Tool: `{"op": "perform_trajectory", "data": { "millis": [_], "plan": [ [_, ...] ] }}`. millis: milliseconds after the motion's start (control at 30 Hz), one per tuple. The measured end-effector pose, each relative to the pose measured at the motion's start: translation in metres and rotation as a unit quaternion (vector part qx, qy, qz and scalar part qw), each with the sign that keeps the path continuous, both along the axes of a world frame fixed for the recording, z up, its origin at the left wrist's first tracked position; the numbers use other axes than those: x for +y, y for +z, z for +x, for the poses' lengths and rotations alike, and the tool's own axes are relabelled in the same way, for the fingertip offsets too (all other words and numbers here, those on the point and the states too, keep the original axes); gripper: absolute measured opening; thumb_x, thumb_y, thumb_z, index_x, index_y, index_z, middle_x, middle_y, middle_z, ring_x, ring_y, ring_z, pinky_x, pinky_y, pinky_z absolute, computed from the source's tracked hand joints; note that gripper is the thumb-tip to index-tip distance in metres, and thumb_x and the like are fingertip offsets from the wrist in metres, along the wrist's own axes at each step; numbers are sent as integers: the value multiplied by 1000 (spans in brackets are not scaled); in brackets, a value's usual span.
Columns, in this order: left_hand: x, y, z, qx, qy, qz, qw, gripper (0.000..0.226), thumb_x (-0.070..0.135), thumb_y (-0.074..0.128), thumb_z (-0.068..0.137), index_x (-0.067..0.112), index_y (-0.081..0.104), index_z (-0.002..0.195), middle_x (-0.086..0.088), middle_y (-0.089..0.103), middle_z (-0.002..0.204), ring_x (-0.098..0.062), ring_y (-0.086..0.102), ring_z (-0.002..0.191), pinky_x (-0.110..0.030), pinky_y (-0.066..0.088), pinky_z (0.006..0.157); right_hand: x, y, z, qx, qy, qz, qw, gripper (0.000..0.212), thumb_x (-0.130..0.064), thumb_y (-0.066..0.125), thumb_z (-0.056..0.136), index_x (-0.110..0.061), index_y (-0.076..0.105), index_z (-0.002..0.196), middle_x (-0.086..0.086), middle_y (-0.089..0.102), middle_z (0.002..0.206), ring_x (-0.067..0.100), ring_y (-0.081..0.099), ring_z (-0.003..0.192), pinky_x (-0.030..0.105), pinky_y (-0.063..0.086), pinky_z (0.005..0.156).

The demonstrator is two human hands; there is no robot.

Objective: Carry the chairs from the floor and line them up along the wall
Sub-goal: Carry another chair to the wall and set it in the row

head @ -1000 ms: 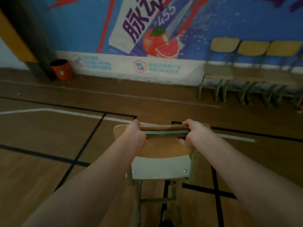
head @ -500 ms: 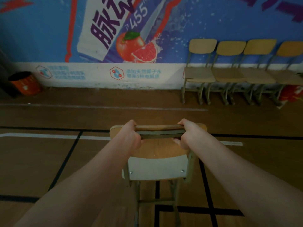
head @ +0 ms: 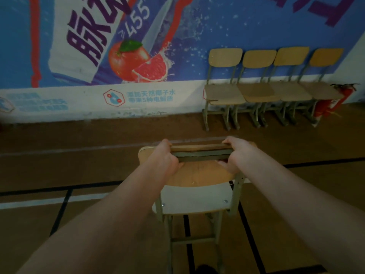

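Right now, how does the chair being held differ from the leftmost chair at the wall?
The held chair is gripped by the left hand and right hand, out over the court lines; the leftmost wall chair stands untouched in the row. The held chair shows its back, the wall chair its front. Both have wooden seats and metal frames.

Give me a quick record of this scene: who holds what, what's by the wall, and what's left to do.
Held item: wooden chair, seen from above
Left hand: grips the chair's far edge
Right hand: grips the same edge, apart from the left
Along wall: four matching chairs side by side, backs to the wall
Beside row: red fire extinguisher at its right end
Wall: blue drinks banner showing a grapefruit
Task state: held chair not yet in the row; bare floor lies left of it
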State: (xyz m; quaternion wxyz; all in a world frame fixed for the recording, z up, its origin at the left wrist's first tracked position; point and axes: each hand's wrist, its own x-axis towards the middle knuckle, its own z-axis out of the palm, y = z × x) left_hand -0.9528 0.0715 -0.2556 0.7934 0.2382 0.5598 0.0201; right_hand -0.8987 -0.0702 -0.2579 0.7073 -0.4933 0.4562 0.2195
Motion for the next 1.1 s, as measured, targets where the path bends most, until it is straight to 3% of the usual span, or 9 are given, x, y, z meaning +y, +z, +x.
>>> {"op": "perform_trajectory", "data": {
  "millis": [167, 300, 533, 700, 867, 933, 1100],
  "plan": [
    [18, -9, 71, 2, -27, 12, 1000, 25, 15, 68, 87, 9, 52, 105, -14, 48, 106, -33, 54, 114, -50, 44, 98, 14, -9, 63, 28, -48, 9, 998, 33, -9, 79, 73, -6, 63, 102, 21, 57, 112, 38, 59, 105, 48, 54, 88],
    [30, -13, 140, 3, -41, 22, 999, 22, 13, 67, 85, 6, 53, 100, -14, 52, 105, -31, 56, 102, -47, 49, 85, 26, -18, 131, 5, -34, 16, 999, 23, -11, 77, 77, -3, 60, 90, 20, 50, 89, 35, 54, 88, 43, 55, 82],
    [61, -18, 243, 31, 8, 17, 999, 24, 10, 70, 82, 7, 53, 99, -12, 49, 107, -33, 53, 111, -52, 46, 98, 59, -20, 238, 9, -1, 7, 1000, 20, -13, 79, 76, -7, 63, 86, 19, 49, 85, 36, 51, 83, 48, 55, 87],
    [86, -23, 305, 32, 32, -4, 999, 37, 16, 71, 82, 8, 53, 113, -10, 51, 125, -33, 50, 120, -49, 46, 101, 85, -19, 299, -2, 13, 3, 1000, 16, -10, 75, 79, -7, 63, 89, 18, 50, 85, 34, 50, 79, 46, 54, 87],
    [118, -31, 375, 38, 17, -1, 999, 21, 12, 71, 82, 7, 55, 95, -11, 54, 114, -32, 54, 111, -53, 45, 101, 114, -22, 366, -6, 16, 5, 1000, 15, -11, 73, 82, -9, 59, 86, 17, 50, 85, 33, 50, 77, 44, 55, 79],
    [131, -35, 400, 36, 11, -13, 999, 20, 13, 71, 81, 7, 56, 93, -12, 54, 115, -32, 54, 110, -54, 45, 100, 126, -26, 389, -7, 2, 2, 1000, 16, -12, 74, 81, -10, 59, 87, 16, 50, 87, 33, 52, 84, 44, 54, 81],
    [165, -40, 471, 40, -7, -11, 999, 41, 13, 75, 78, 10, 54, 113, -12, 50, 116, -33, 53, 111, -55, 48, 95, 157, -35, 458, 12, -37, 3, 999, 21, -11, 79, 76, -8, 60, 87, 18, 51, 92, 36, 56, 108, 49, 55, 90]
  ]
}}
